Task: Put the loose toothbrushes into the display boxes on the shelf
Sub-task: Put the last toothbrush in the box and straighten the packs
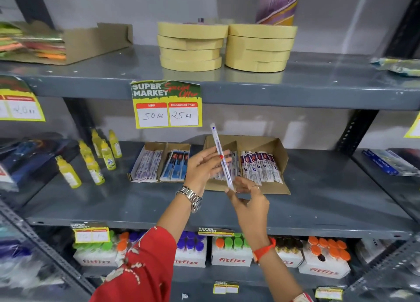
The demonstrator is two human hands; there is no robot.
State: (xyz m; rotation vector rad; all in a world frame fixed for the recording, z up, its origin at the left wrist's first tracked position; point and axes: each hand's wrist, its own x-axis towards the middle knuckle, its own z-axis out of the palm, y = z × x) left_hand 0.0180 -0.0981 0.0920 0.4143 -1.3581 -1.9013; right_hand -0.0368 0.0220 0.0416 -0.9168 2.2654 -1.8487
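A wrapped toothbrush [220, 151] stands nearly upright in front of the middle shelf. My right hand [246, 198] pinches its lower end. My left hand [204, 167] touches its middle with spread fingers. Behind them a large cardboard display box [276, 147] holds a row of wrapped toothbrushes [261, 166] on its right side, while my hands hide part of its left side. A smaller divided display box [166, 146] to the left holds white-purple packs [147, 165] and blue packs [175, 166].
Yellow dropper bottles [95, 156] stand at the left of the grey middle shelf [329, 188]. Tape rolls [225, 47] are stacked on the shelf above, with a price tag [167, 105] hanging below them. Fitfizz boxes [231, 254] fill the lower shelf.
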